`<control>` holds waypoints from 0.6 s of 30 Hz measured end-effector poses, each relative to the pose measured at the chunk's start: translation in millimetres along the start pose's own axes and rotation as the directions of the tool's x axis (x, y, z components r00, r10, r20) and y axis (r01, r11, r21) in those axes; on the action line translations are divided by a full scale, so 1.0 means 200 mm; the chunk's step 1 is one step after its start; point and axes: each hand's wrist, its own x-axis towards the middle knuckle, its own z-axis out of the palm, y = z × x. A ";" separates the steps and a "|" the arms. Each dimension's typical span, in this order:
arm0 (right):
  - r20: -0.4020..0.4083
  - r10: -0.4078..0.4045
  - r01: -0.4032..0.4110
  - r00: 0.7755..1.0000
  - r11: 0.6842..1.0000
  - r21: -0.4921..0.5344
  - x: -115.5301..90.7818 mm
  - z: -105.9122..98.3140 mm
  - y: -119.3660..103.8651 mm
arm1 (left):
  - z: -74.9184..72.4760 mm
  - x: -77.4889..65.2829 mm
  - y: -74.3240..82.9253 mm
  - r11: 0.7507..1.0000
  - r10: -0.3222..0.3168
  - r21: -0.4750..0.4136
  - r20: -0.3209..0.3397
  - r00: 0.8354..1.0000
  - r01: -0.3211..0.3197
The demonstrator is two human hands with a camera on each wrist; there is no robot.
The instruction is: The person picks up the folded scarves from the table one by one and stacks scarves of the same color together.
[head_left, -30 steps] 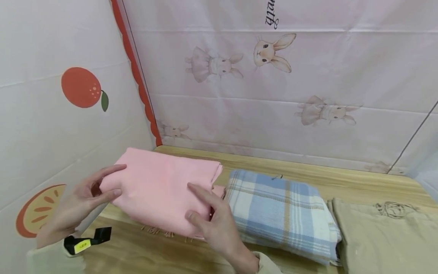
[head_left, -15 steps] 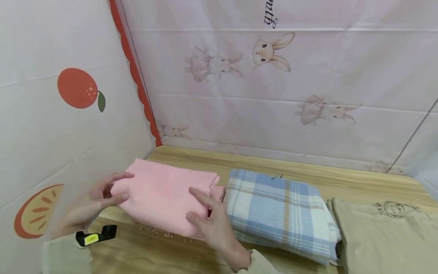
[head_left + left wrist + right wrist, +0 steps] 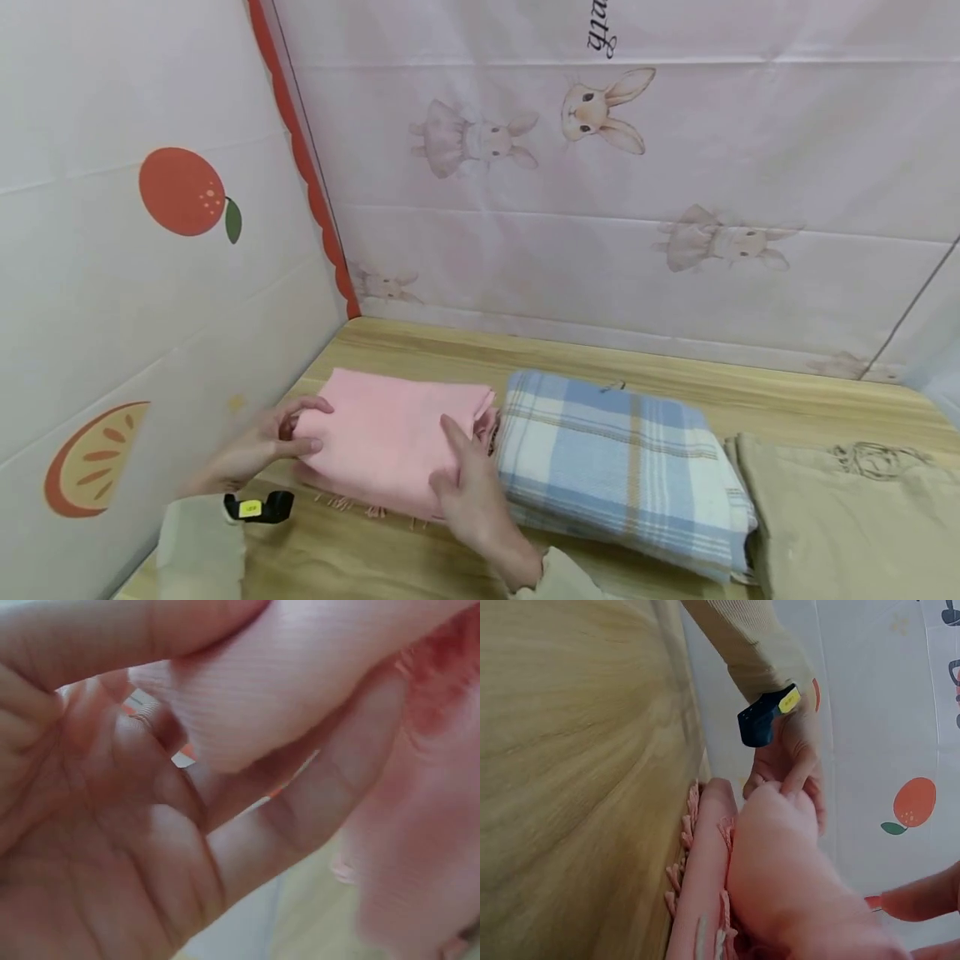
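Observation:
A folded pink shawl [image 3: 390, 442] lies at the left of the table, its tassels [image 3: 682, 855] hanging out along the lower layer. My left hand [image 3: 262, 446] grips the left edge of its upper layer; in the left wrist view, the pink cloth [image 3: 255, 690] passes between the thumb and the fingers. My right hand [image 3: 480, 500] holds the right front edge, thumb and index finger on top and the other fingers hidden. From the right wrist view, the upper pink layer [image 3: 780, 877] stands slightly apart from the fringed layer [image 3: 705, 877] on the wood.
Right beside the shawl lies a folded blue and white plaid blanket [image 3: 615, 475]. Further right is a folded beige cloth [image 3: 847, 517]. A printed curtain [image 3: 600, 250] closes off the back of the wooden table [image 3: 360, 558], and a white one [image 3: 187, 317] the left.
Both hands have lowered the upper pink layer toward the table. The left hand has moved right and down with its edge; the right hand has shifted slightly right. The plaid blanket stays put.

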 end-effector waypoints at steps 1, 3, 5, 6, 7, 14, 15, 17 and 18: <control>0.009 0.017 -0.017 1.000 1.000 -0.016 -0.01 0.00 0.00 | 0.00 0.01 -0.01 1.000 -0.015 -0.010 0.018 1.000 0.015; 0.022 0.054 -0.054 0.998 0.998 -0.018 -0.02 0.01 -0.01 | 0.01 0.02 -0.02 0.999 -0.046 -0.017 0.038 0.998 0.046; 0.025 0.085 -0.085 0.996 0.996 -0.009 -0.02 0.02 -0.01 | 0.01 0.02 -0.03 0.997 -0.069 -0.018 0.044 0.997 0.070; 0.021 0.084 -0.084 0.996 0.996 -0.010 -0.03 0.02 -0.01 | 0.01 0.02 -0.03 0.997 -0.073 -0.014 0.042 0.996 0.074; 0.018 0.083 -0.083 0.996 0.996 -0.015 -0.03 0.02 -0.02 | 0.01 0.02 -0.04 0.997 -0.081 -0.011 0.038 0.996 0.082; 0.063 0.118 -0.124 0.991 0.989 0.085 -0.02 -0.04 -0.08 | 0.03 0.03 -0.04 0.983 -0.169 -0.065 0.062 0.984 0.173; 0.072 0.122 -0.129 0.990 0.986 0.108 -0.02 -0.05 -0.09 | 0.03 0.03 -0.03 0.981 -0.181 -0.058 0.059 0.982 0.184; 0.081 0.134 -0.143 0.988 0.982 0.122 -0.03 -0.08 -0.13 | 0.03 0.03 -0.02 0.982 -0.189 -0.017 0.046 0.981 0.190; 0.088 0.128 -0.139 0.988 0.982 0.124 -0.03 -0.09 -0.14 | 0.03 0.03 -0.02 0.981 -0.192 -0.013 0.050 0.980 0.193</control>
